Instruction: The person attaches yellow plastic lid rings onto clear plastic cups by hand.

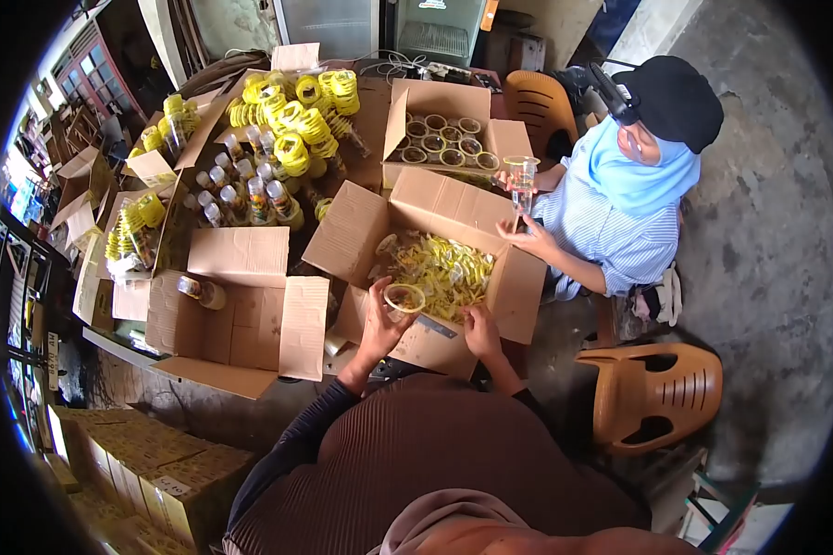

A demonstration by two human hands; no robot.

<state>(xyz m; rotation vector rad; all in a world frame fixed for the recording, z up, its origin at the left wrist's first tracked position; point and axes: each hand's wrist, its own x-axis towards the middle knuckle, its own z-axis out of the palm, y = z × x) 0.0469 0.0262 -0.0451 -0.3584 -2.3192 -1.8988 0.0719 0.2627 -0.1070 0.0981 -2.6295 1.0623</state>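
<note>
My left hand [382, 319] holds a clear plastic jar with a yellow rim [404, 298] over the near edge of an open cardboard box [518, 287]. The box is full of yellow lids and clear jars [444, 268]. On that same near edge rests my right hand [481, 333], fingers curled; whether it grips anything is hidden. Across the box sits another person in a blue striped shirt [611, 231], holding up a clear jar [522, 176] in both hands.
An open box [231, 314] at left holds one jar [202, 292]. Behind it stand filled jars [250, 190] and stacked yellow lids [296, 120]. A further box [440, 129] holds jars. A tipped brown plastic chair [652, 393] lies right; sealed cartons [157, 472] sit lower left.
</note>
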